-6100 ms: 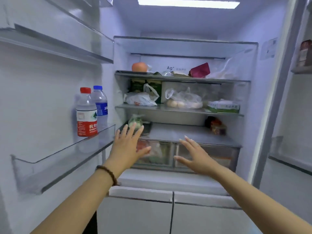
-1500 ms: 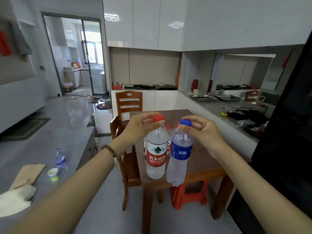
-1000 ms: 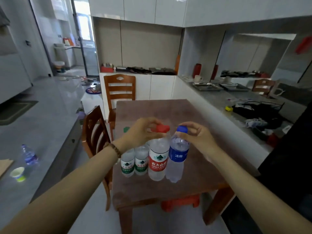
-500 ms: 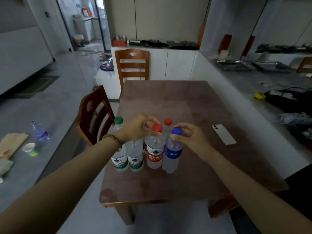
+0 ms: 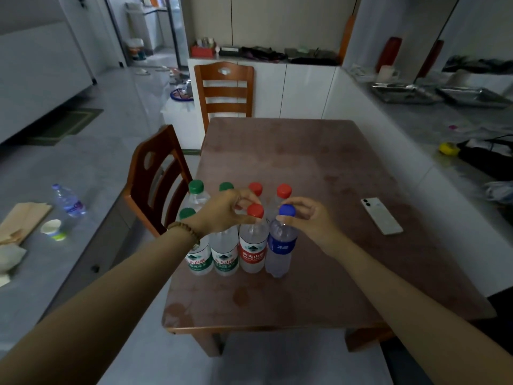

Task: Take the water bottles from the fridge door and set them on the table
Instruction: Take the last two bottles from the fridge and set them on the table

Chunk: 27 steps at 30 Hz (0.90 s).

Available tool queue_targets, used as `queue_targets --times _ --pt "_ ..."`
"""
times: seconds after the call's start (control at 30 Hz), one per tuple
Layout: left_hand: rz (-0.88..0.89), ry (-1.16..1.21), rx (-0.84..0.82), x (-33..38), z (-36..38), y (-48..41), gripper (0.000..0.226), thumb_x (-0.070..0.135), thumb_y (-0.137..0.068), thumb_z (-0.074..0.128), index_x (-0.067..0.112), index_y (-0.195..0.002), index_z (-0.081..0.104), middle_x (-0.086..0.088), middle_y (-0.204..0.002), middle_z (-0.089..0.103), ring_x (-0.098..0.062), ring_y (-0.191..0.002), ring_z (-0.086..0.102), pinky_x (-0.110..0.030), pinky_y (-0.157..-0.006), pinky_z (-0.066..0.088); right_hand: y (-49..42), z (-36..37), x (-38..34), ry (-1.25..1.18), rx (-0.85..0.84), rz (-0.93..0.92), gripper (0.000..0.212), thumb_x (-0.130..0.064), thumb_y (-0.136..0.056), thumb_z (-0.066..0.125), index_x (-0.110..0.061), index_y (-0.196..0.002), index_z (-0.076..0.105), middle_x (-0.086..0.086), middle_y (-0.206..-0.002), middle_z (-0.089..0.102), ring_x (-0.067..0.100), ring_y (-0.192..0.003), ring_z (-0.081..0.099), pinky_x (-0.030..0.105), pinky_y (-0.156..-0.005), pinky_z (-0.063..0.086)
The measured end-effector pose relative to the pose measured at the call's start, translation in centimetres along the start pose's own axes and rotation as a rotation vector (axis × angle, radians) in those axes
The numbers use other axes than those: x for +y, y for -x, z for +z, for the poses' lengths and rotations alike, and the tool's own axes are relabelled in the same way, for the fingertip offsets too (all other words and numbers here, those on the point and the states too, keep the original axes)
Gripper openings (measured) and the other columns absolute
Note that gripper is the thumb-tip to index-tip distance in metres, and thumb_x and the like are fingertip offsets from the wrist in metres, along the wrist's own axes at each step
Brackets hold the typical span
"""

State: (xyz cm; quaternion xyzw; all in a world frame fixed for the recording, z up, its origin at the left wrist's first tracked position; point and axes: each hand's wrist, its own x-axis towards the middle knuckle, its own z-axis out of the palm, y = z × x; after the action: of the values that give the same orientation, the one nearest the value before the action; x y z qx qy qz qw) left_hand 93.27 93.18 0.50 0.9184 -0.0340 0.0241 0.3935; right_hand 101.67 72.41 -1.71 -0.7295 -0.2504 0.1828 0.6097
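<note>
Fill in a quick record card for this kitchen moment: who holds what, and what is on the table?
Left hand: pinches the red cap of the red-label bottle
Right hand: pinches the blue cap of the blue-label bottle
Both bottles: upright, side by side, at or just above the table
Neighbours: other bottles, green and red caps, beside and behind
Also on table: phone
</note>
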Motion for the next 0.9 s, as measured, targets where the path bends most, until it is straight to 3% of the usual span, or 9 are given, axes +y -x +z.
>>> queue_targets --times 0.23,0.43,0.73,0.9 --pt "-0.034 -0.048 -0.029 -0.4 0.3 -0.4 0.026 0.027 -0.073 0.076 0.021 -0.095 0.063 0.015 -0.090 0.070 0.006 -0.083 0.062 -0.024 -0.083 0.050 -0.7 -0.2 0.7 -0.014 -0.023 0.001 0.031 -0.005 -0.071 0.078 -0.018 -0.096 0.066 0.001 -0.100 0.071 0.018 -0.099 0.066 0.031 -0.090 0.052" --pt "-0.040 -0.154 -0.064 -0.1 0.3 -0.3 0.038 0.035 -0.072 0.076 0.022 -0.106 0.063 0.011 -0.099 0.069 -0.003 -0.089 0.062 -0.022 -0.081 0.051 -0.8 -0.4 1.0 0.012 -0.062 0.016 0.034 -0.011 -0.073 0.077 -0.020 -0.104 0.066 -0.001 -0.106 0.070 0.012 -0.102 0.064 0.028 -0.094 0.050" --pt "-0.046 -0.220 -0.068 -0.7 0.4 -0.3 0.034 0.037 -0.072 0.075 0.023 -0.102 0.068 0.008 -0.102 0.071 -0.005 -0.090 0.065 -0.032 -0.086 0.055 -0.2 -0.2 1.8 -0.002 -0.088 0.079 0.042 -0.014 -0.074 0.077 -0.014 -0.114 0.066 -0.002 -0.113 0.069 0.014 -0.111 0.063 0.030 -0.096 0.050" --pt "-0.064 -0.244 -0.086 -0.7 0.3 -0.4 0.037 0.038 -0.072 0.073 0.022 -0.105 0.067 0.007 -0.106 0.070 -0.007 -0.092 0.064 -0.031 -0.085 0.055 -0.3 0.3 1.5 0.003 -0.075 0.089 0.033 -0.015 -0.073 0.078 -0.022 -0.104 0.069 -0.005 -0.107 0.070 0.013 -0.109 0.063 0.032 -0.098 0.049"
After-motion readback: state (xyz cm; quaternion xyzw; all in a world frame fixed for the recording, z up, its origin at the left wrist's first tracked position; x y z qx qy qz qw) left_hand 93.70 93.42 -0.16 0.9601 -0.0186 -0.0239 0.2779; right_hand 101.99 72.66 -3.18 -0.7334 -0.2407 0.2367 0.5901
